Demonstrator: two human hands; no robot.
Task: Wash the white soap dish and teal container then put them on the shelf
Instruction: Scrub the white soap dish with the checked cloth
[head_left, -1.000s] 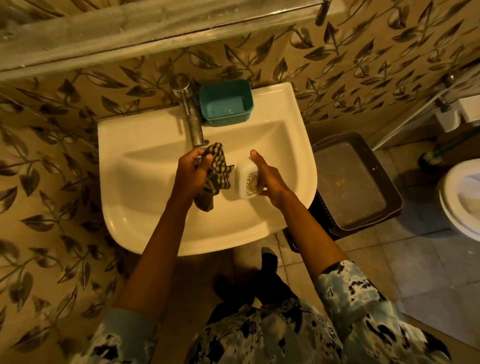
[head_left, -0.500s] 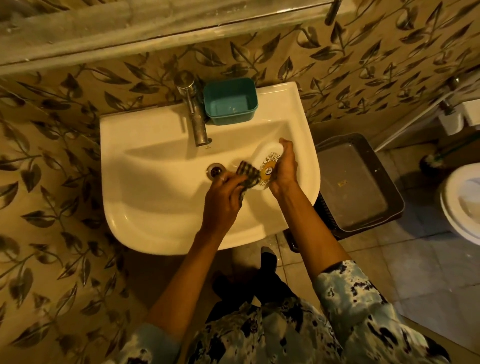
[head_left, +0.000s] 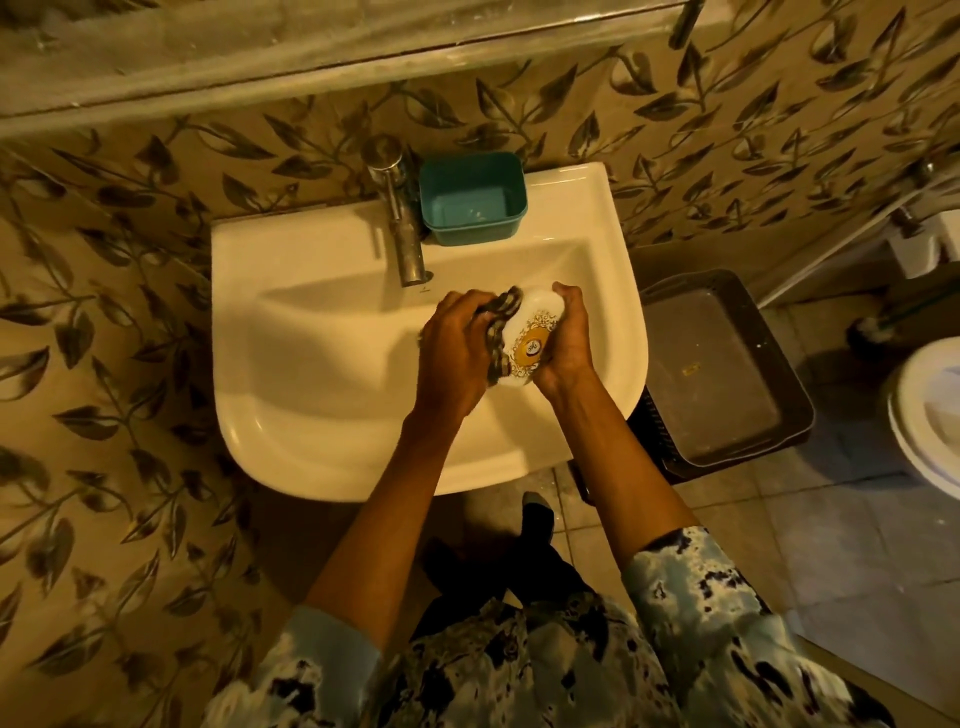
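Over sink (head_left: 311, 426): left hand (head_left: 454, 353) grip clamped on checked cloth (head_left: 497, 332), pressed against white soap dish (head_left: 537, 327). Right hand (head_left: 569, 338) grip curled round dish's right side. Judged: dish mid-scrub, rinse pending. Teal container (head_left: 472, 200) on sink rim beside tap (head_left: 402, 228), specks inside, apparently unwashed. Nothing shelved. Water flow indiscernible. Dish's other face hidden. Ledge (head_left: 260, 67) at top cut off, possibly shelf.

Dim warm yellow light, soft shadows, wide-angle bending at edges.

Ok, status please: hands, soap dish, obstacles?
Left hand grips checked cloth against white soap dish. Right hand holds dish over sink. Teal container beside faucet.
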